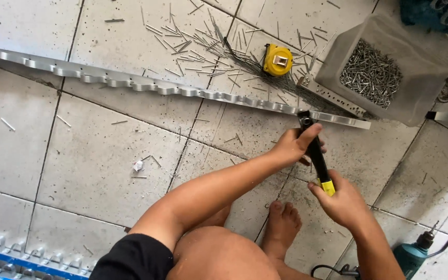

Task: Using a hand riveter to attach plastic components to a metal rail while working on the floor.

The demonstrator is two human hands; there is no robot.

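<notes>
A black riveter tool (315, 150) with a yellow band on its handle points its head at the right end of a long scalloped aluminium strip (146, 85) lying across the floor tiles. My left hand (292, 146) grips the tool's upper part just below the head. My right hand (340, 199) holds the lower handle at the yellow band. Knee and bare foot (282, 225) rest on the tiles below the hands.
A yellow tape measure (278, 59) lies among several scattered rivet pins behind the strip. A grey tub of rivets (385, 67) stands at the right. A teal power drill (413, 254) lies bottom right. More scalloped strips (6, 254) sit bottom left.
</notes>
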